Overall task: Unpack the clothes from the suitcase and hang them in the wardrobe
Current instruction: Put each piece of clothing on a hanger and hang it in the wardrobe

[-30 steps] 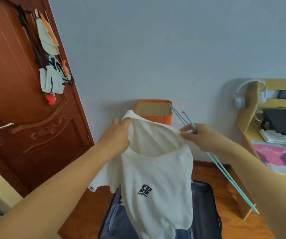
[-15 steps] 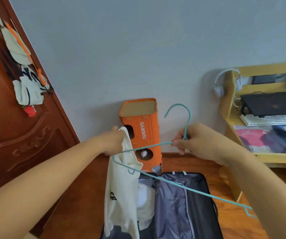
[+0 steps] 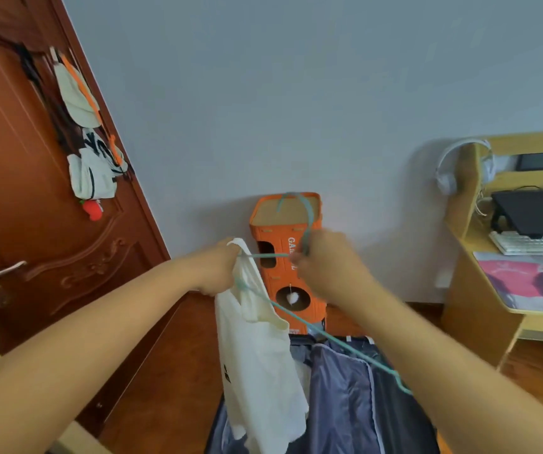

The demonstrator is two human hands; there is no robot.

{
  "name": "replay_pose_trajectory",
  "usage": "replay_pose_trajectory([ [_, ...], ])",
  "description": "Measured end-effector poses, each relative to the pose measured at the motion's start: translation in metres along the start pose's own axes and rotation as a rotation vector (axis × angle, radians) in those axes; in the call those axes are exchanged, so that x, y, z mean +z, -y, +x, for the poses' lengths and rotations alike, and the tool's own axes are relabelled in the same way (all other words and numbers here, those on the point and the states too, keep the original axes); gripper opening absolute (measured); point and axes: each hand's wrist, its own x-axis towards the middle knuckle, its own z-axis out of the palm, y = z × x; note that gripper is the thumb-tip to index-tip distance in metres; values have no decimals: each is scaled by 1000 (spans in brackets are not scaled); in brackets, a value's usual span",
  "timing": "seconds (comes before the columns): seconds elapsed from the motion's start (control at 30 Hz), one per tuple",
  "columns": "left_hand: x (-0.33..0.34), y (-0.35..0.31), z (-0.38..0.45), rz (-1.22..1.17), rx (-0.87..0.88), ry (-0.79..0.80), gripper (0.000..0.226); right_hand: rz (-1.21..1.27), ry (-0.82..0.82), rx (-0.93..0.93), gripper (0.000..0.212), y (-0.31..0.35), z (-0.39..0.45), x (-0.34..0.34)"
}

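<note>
Your left hand [image 3: 219, 270] grips white T-shirt [image 3: 257, 355] at collar, above open suitcase [image 3: 345, 388]. Right hand [image 3: 325, 263] clenched round teal hanger [image 3: 329, 339] neck. Shirt light, limp, likely slips; hold collar edge, feed stiff thin wire through.

Your white T-shirt [image 3: 257, 362] and teal hanger [image 3: 309, 326]
Shirt hangs bunched above the open dark suitcase [image 3: 345, 398]; hanger tilts, one end inside its collar.
</note>
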Motion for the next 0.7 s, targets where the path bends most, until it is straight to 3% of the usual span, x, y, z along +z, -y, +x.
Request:
replay_pose_trajectory([
  [0.1,-3,-31,-14,-125,85,-30,43,80,64,-53,27,-5,3,53],
  [0.2,-12,-44,-37,-196,294,-127,52,328,-128,-38,28,-24,6,44],
  [0.27,-26,-41,-52,-321,435,-403,37,504,-191,-25,28,-36,5,25],
  [0.33,-37,-32,-51,-264,533,-706,33,602,-177,-93,27,-41,1,6],
  [0.43,-45,-30,-38,108,547,-697,40,651,-165,-192,26,-35,2,-11],
  [0.5,-48,-36,-33,220,585,-803,36,659,-236,-208,21,-31,8,-19],
  [0.57,-55,-38,-31,247,553,-841,32,478,-519,-180,7,-35,8,-15],
  [0.63,-64,-31,-25,222,443,-776,45,380,-776,-170,14,-45,-8,9],
  [0.7,-71,-23,-27,170,400,-766,57,411,-626,-191,19,-58,-31,49],
])
